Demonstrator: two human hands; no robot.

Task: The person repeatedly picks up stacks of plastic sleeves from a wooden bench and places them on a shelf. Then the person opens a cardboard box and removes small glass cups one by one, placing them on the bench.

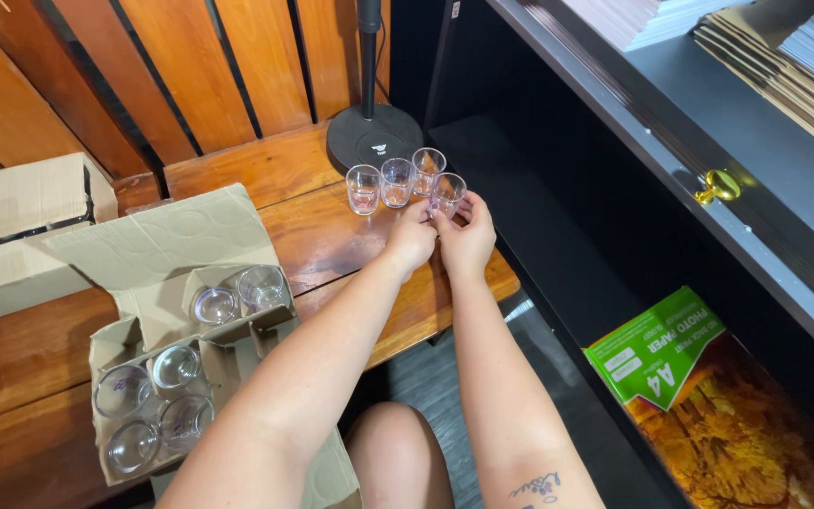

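Both my hands meet at a small clear glass (447,192) standing on the wooden bench (322,236). My left hand (411,239) pinches its near side and my right hand (468,238) cups it from the right. Three more clear glasses (395,181) stand in a row just beyond it, by a round black lamp base (374,139). To the left lies an open cardboard box (173,368) with dividers, holding several more glasses.
A second cardboard box (21,226) sits at far left. A black cabinet (671,160) with a gold knob (718,187) stands on the right, with a green paper pack (657,344) inside. Wooden slats form the wall behind.
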